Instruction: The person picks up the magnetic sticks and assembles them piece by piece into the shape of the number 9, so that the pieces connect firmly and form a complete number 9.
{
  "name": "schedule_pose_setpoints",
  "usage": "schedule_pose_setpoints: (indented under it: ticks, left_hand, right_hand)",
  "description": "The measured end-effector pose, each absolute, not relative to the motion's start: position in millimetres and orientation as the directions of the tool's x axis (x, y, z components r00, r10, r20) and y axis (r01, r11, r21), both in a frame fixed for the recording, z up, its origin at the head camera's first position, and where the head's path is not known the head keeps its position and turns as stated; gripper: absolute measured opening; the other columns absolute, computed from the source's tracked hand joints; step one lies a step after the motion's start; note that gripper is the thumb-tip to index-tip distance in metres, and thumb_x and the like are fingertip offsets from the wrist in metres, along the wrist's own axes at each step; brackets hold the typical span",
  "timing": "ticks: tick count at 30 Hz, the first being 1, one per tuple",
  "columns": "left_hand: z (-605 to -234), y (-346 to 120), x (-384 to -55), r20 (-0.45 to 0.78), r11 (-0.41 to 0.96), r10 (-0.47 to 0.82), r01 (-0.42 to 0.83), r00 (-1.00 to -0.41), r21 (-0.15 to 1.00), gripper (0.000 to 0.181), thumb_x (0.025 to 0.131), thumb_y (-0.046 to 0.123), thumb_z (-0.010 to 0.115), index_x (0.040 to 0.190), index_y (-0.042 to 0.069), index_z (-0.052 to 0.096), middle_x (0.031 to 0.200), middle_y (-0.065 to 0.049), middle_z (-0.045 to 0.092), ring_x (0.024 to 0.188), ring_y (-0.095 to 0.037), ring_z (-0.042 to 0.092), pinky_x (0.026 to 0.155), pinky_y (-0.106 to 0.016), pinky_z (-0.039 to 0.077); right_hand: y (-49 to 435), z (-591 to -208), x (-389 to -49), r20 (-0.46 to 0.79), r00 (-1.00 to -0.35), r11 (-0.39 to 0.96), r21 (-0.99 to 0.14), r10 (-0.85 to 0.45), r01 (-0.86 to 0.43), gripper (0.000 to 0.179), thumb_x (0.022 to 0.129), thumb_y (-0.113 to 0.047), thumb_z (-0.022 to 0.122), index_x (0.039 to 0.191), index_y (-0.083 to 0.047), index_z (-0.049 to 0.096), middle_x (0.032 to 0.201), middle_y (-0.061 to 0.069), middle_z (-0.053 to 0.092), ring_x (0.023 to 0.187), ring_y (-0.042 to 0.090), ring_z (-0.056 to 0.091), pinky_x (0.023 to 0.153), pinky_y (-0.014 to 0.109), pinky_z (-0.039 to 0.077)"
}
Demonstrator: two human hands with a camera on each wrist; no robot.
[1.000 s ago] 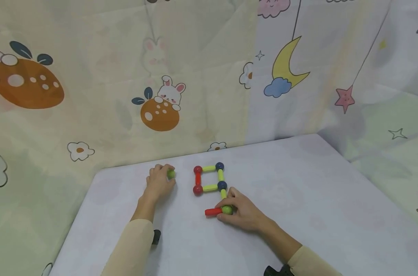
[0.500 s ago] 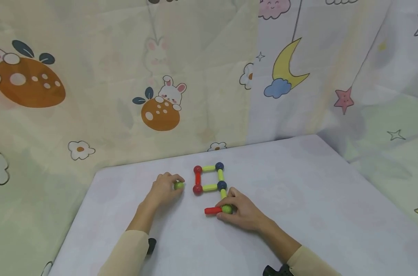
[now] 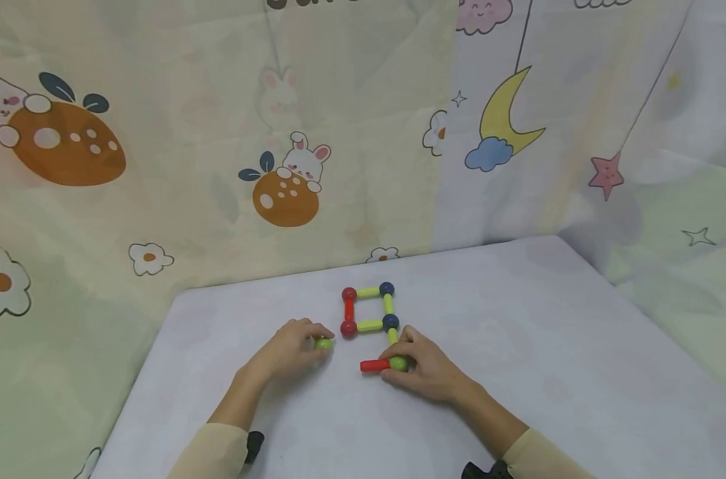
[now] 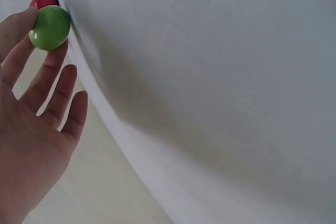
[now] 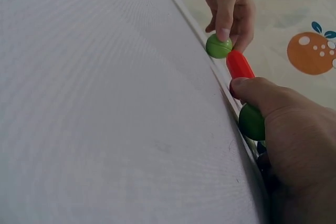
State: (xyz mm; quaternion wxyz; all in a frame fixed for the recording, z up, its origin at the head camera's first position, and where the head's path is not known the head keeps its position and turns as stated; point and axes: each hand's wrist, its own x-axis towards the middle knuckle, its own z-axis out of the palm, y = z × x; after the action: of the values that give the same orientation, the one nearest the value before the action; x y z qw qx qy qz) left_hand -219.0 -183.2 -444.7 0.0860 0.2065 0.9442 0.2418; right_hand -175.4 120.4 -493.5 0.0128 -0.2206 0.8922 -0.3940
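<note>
A square of rods and balls (image 3: 370, 326) from a magnetic building set lies on the table, with red balls on its left and blue balls on its right. From its near blue ball (image 3: 390, 322), a yellow-green rod (image 3: 393, 336) runs to a green ball (image 3: 398, 364) joined to a red rod (image 3: 373, 366). My right hand (image 3: 428, 369) pinches the red rod at its end beside that ball, thumb and index finger on either side. Left of the red rod, my left hand (image 3: 293, 347) holds a second green ball (image 4: 51, 28) between thumb and fingertips, other fingers spread.
The white table (image 3: 518, 319) has its back edge against a cartoon-printed curtain (image 3: 363, 133). A dark wrist strap (image 3: 485, 470) shows at the right sleeve, and another dark piece (image 3: 254, 446) at the left sleeve.
My left hand has come nearer and to the right with its green ball, from beside the square towards the red rod's free end. My right hand has stayed in place.
</note>
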Motion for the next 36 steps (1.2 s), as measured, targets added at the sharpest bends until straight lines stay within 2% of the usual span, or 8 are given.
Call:
schedule_pose_setpoints:
  ticks: [8, 15, 20, 27, 36]
  left_hand:
    - [-445, -179, -208, -0.057, 0.731, 0.488, 0.372, -0.871, 0.573, 0.029, 0.096, 0.031, 0.071, 0.125, 0.028, 0.072, 0.122, 0.010, 0.069, 0.112, -0.017, 0.061, 0.095, -0.046, 0.052]
    - [-442, -172, -200, -0.074, 0.693, 0.543, 0.397, -0.836, 0.602, 0.029, 0.096, 0.034, 0.072, 0.124, 0.029, 0.071, 0.111, 0.011, 0.070, 0.109, -0.016, 0.062, 0.093, -0.046, 0.052]
    - [-445, -167, -194, -0.092, 0.698, 0.546, 0.392, -0.833, 0.599, 0.027, 0.095, 0.034, 0.074, 0.121, 0.030, 0.070, 0.108, 0.011, 0.072, 0.106, -0.014, 0.063, 0.092, -0.044, 0.053]
    - [-448, -162, -189, -0.102, 0.692, 0.551, 0.386, -0.828, 0.609, 0.030, 0.095, 0.033, 0.074, 0.123, 0.025, 0.069, 0.108, 0.011, 0.072, 0.105, -0.014, 0.064, 0.094, -0.044, 0.054]
    - [-449, -152, -187, -0.109, 0.706, 0.533, 0.371, -0.839, 0.603, 0.029, 0.096, 0.034, 0.071, 0.125, 0.027, 0.068, 0.109, 0.011, 0.071, 0.106, -0.012, 0.064, 0.094, -0.041, 0.054]
  right_hand:
    - [124, -493, -176, 0.173, -0.893, 0.600, -0.686, -0.415, -0.412, 0.018, 0.088, -0.040, 0.080, 0.106, -0.039, 0.077, 0.091, -0.008, 0.046, 0.080, 0.010, 0.047, 0.064, 0.022, 0.040]
    - [126, -492, -177, 0.183, -0.888, 0.593, -0.684, -0.423, -0.424, 0.019, 0.089, -0.041, 0.079, 0.107, -0.039, 0.076, 0.091, -0.008, 0.046, 0.079, 0.010, 0.047, 0.063, 0.023, 0.040]
    - [124, -493, -177, 0.172, -0.892, 0.597, -0.688, -0.417, -0.412, 0.018, 0.089, -0.042, 0.079, 0.107, -0.038, 0.077, 0.092, -0.008, 0.047, 0.080, 0.010, 0.047, 0.064, 0.023, 0.041]
    - [126, -495, -176, 0.173, -0.894, 0.593, -0.694, -0.413, -0.408, 0.018, 0.088, -0.041, 0.080, 0.106, -0.038, 0.077, 0.091, -0.009, 0.048, 0.080, 0.010, 0.048, 0.063, 0.022, 0.041]
    - [126, -497, -177, 0.205, -0.883, 0.574, -0.693, -0.423, -0.436, 0.018, 0.089, -0.042, 0.078, 0.106, -0.035, 0.078, 0.091, -0.009, 0.047, 0.078, 0.009, 0.047, 0.063, 0.022, 0.040]
